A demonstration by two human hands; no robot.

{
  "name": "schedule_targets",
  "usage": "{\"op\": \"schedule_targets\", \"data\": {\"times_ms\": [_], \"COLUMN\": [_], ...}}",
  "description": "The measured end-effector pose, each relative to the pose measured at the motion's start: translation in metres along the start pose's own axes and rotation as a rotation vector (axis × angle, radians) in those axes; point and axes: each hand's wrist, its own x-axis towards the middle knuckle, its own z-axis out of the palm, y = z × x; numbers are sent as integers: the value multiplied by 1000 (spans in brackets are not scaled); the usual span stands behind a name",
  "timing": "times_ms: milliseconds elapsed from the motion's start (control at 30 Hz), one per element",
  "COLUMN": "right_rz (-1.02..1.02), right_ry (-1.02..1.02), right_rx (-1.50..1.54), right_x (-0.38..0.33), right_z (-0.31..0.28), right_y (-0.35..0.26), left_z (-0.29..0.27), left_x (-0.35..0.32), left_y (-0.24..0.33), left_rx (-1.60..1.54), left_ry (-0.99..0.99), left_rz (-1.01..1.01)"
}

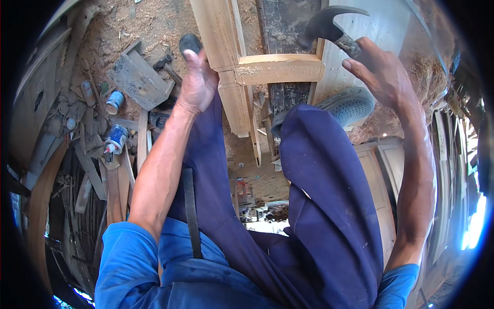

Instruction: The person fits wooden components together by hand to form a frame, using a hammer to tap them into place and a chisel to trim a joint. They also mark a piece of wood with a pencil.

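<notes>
Right hand (383,72) grips the claw hammer (329,28) by its handle just right of the wooden frame joint (242,72), head-heavy and rigid, while left hand (198,82) presses curled against the joint's left side.

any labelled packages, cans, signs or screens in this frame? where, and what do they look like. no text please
Small can: on the sawdust floor left of the left hand, cylinder on its side, blue and white label, pale end.
Glue-type bottle: below that can, among wood offcuts, lying down, blue and white label, red tip at the nozzle.
Signs or screens: none visible.
</notes>
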Motion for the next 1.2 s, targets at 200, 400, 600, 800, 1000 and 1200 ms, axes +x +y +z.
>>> {"op": "schedule_targets", "data": {"times_ms": [200,400,600,800,1000,1200], "right_rz": [-59,-65,-116,-116,-136,-75], "right_ry": [203,216,245,187,153,92], "right_rx": [108,150,-93,-262,-149,-167], "right_x": [-29,-40,-29,-23,-24,-17], "right_z": [27,43,50,48,40,42], "right_y": [41,68,97,85,81,93], "left_z": [30,29,27,3,-12,-11], "left_x": [32,38,36,14,-22,-16], "left_y": [37,33,36,31,-3,-1], "left_rx": [282,243,272,453,86,427], "left_ry": [74,52,17,-10,-165,-90], "left_rz": [23,86,114,62,-81,-56]}}
